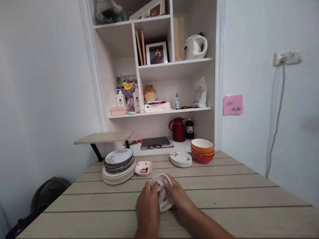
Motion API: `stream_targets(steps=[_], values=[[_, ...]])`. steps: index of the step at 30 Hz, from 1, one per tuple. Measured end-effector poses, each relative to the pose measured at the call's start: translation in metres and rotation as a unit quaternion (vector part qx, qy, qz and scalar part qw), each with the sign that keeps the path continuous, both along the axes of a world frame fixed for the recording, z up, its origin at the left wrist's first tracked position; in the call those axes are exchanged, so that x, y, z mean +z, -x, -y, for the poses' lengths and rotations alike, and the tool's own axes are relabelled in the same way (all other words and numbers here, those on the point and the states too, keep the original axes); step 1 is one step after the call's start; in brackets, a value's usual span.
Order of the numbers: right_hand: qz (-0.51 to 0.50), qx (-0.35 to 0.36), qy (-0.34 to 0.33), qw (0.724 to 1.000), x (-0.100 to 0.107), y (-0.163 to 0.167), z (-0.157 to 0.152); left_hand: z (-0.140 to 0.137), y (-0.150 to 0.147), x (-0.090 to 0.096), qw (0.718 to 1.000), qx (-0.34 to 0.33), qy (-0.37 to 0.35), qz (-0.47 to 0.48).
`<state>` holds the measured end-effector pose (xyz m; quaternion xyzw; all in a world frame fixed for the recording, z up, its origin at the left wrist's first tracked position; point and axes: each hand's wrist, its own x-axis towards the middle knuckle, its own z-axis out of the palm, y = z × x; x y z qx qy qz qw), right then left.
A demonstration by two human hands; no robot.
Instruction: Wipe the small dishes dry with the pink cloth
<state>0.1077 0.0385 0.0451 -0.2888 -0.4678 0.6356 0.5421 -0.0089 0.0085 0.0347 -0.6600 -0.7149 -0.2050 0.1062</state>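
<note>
Over the near middle of the table, a small square dish [166, 205] with a pale rim and red spots is held tilted up. My right hand [178, 194] is closed on its right edge, thumb at the inner side. Bunched inside the dish is a pale cloth [160, 184], which the closed fingers of my left hand [148, 204] press against it. Part of the dish is hidden behind my hands. A similar dish [143, 168] with a pink rim rests just beyond, beside a tall stack of plates [119, 167].
Small flowered plates [181, 158] are stacked at the back, next to nested orange and red bowls [202, 151]. A raised wooden shelf [103, 137] stands at the back left. Behind the table are a red jug [178, 129], a dark bottle [189, 128] and glasses [154, 146] on a dark folder.
</note>
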Motion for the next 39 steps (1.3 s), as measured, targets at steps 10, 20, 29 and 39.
stream_targets(steps=[10,20,29,39], values=[[0.004,-0.006,0.007,1.000,-0.003,-0.008,-0.005,-0.003,0.000,-0.023,0.959,-0.196,-0.169,-0.113],[-0.004,0.002,0.037,0.999,-0.002,-0.002,-0.005,-0.002,0.001,-0.009,0.989,-0.025,-0.108,-0.098],[0.011,0.006,0.013,1.000,-0.006,-0.010,-0.010,-0.002,0.000,-0.023,0.950,-0.192,-0.211,-0.125],[0.004,0.032,0.044,0.999,0.006,-0.001,0.001,0.002,0.001,-0.005,0.989,-0.004,-0.119,-0.093]])
